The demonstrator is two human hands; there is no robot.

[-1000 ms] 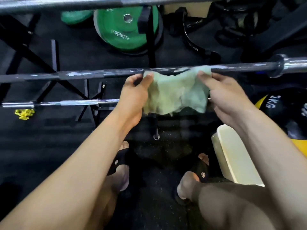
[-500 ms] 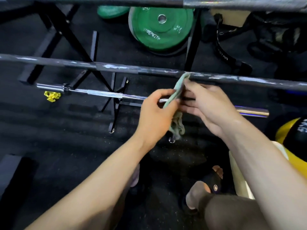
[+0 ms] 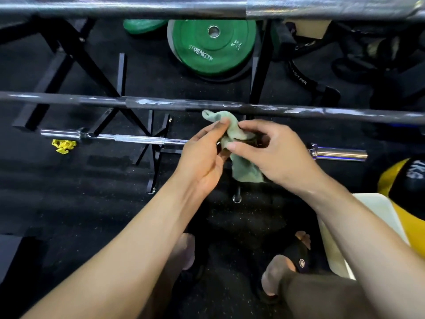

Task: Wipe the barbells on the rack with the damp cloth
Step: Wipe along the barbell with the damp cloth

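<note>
A pale green cloth (image 3: 232, 132) is bunched between both hands, just below the dark middle barbell (image 3: 161, 103) and apart from it. My left hand (image 3: 204, 153) pinches the cloth's upper part with thumb and fingers. My right hand (image 3: 269, 153) grips its lower folds from the right. A chrome barbell (image 3: 140, 139) lies lower, partly hidden behind my hands, its right sleeve (image 3: 338, 153) showing. A third bar (image 3: 207, 8) crosses the top edge of the view.
The black rack frame (image 3: 92, 65) stands behind the bars. A green weight plate (image 3: 213, 44) leans at the back. A yellow ball (image 3: 404, 180) and a white container (image 3: 372, 222) sit at the right. A yellow clip (image 3: 63, 145) lies on the black floor. My sandalled feet are below.
The cloth was spread over the middle barbell; both hands pulled it off and gathered it into a bunch, now held just below the bar. The view shifted to the left.
</note>
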